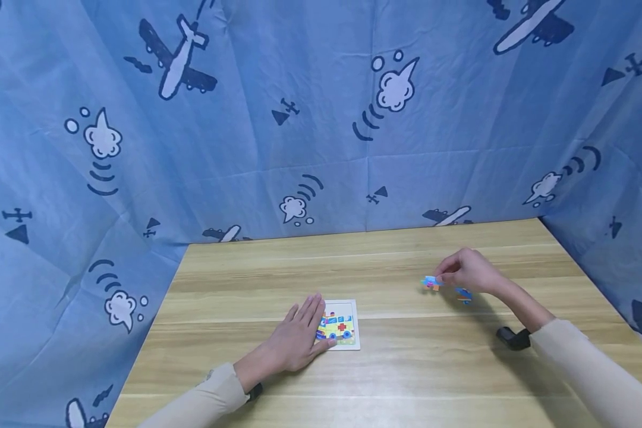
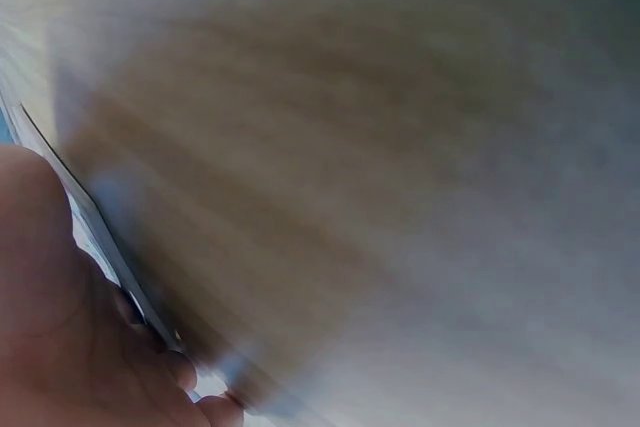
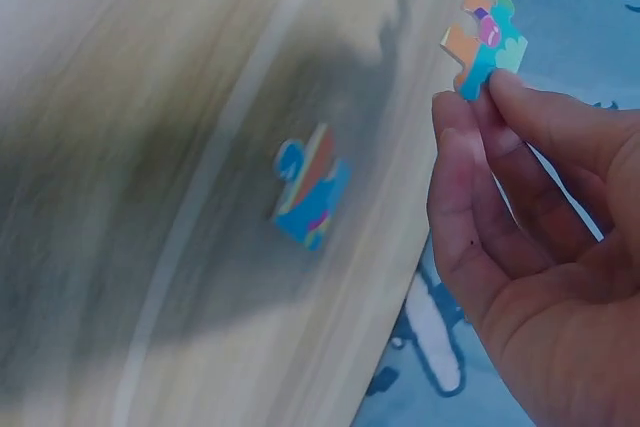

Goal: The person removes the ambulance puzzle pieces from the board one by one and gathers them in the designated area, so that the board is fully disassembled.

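My left hand [image 1: 301,337] lies with straight fingers over the left side of a square white-framed jigsaw puzzle [image 1: 357,327]. The puzzle shows a yellow vehicle with blue windows and a red cross; its left part is hidden under the hand. Between thumb and fingertips, my right hand [image 1: 468,271] pinches a colourful puzzle piece [image 3: 487,39] above the table. A second puzzle piece [image 3: 312,192], blue and orange, lies on the table below that hand. In the left wrist view, the left hand [image 2: 60,317] touches the puzzle's edge, and much is blurred.
The wooden table [image 1: 396,380] has a light grain. A blue curtain [image 1: 321,119] with printed planes and clouds hangs behind it and along the sides. A black band [image 1: 513,337] sits at the right wrist.
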`<action>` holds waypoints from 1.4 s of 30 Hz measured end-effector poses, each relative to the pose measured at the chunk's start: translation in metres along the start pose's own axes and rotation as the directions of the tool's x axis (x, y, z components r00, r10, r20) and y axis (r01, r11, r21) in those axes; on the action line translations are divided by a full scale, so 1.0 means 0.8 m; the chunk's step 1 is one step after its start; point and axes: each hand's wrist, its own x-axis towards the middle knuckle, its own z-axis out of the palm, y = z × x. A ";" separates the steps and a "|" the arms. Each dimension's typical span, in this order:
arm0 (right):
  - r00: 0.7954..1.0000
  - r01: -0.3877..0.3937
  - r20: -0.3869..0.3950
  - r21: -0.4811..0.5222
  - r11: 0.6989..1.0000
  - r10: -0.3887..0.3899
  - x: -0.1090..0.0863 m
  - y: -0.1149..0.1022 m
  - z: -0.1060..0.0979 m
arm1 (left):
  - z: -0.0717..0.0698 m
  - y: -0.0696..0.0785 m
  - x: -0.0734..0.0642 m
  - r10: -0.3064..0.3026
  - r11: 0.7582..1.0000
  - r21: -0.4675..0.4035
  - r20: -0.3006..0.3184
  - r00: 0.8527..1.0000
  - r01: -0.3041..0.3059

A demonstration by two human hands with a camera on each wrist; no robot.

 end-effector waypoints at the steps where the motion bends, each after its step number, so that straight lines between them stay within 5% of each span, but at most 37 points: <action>1: 1.000 -0.005 0.007 0.002 1.000 0.005 -0.001 0.003 0.000 | 0.000 0.000 0.000 -0.001 1.000 0.002 0.002 1.000 0.001; 13: 0.997 -0.066 0.047 -0.039 0.997 0.068 -0.006 0.014 0.002 | 0.000 0.001 0.001 -0.001 1.000 0.019 -0.005 1.000 0.001; 42: 0.996 -0.072 0.031 -0.175 0.982 0.079 0.001 0.027 0.018 | 0.001 0.000 0.003 -0.007 1.000 0.019 0.011 1.000 0.006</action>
